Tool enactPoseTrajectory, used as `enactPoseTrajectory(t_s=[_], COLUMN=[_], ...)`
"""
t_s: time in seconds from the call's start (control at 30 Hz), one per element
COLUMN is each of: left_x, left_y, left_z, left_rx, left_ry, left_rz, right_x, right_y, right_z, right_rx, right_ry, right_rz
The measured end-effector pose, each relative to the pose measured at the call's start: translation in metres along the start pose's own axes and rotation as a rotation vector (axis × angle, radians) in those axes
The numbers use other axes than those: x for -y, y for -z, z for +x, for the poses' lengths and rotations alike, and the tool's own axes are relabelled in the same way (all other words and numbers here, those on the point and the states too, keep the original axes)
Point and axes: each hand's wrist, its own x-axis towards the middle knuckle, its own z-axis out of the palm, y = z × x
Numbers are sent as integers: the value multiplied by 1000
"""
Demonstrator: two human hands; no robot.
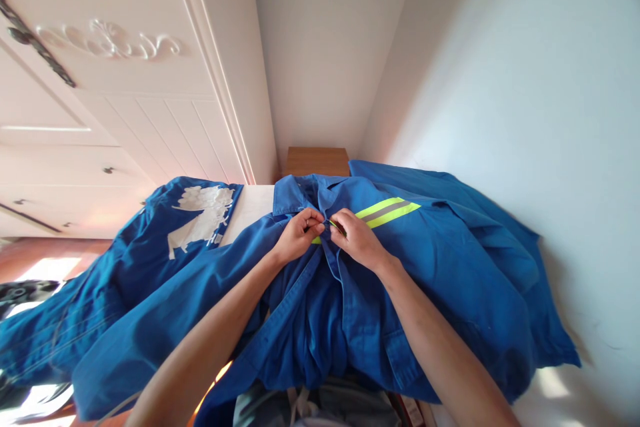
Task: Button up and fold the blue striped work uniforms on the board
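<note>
In front of the person, a blue jacket [363, 307] is lying spread out, its collar [291, 196] pointing away. Just below the collar, the left hand [300, 235] and right hand [361, 240] are nearly meeting at the front opening, each grip pinching the jacket's edge. A yellow stripe [395, 211] is crossing the chest beside the right hand. Leftward, another blue garment [120, 253] is showing white patches; farther off, a white cabinet [145, 87] is standing.
</note>
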Motion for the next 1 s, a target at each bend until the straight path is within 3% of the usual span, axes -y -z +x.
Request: enactPoseTrajectory(t_s=[0.33,0.53,0.8,1.0], left_x=[-6,-2,7,12], left_y=[1,1,2,2], left_z=[-1,0,-1,-2], left_rx=[12,19,59,82], left_ry=[-13,-25,-21,-7], left_rz=[-43,-26,40,38], right_x=[3,5,-9,-6], right_y=[-4,4,-3,-3], right_z=[-2,-1,-6,-4], right_rx=[-177,-112,-113,-123], right_ry=[38,143,66,89], right_rz=[210,138,84,36])
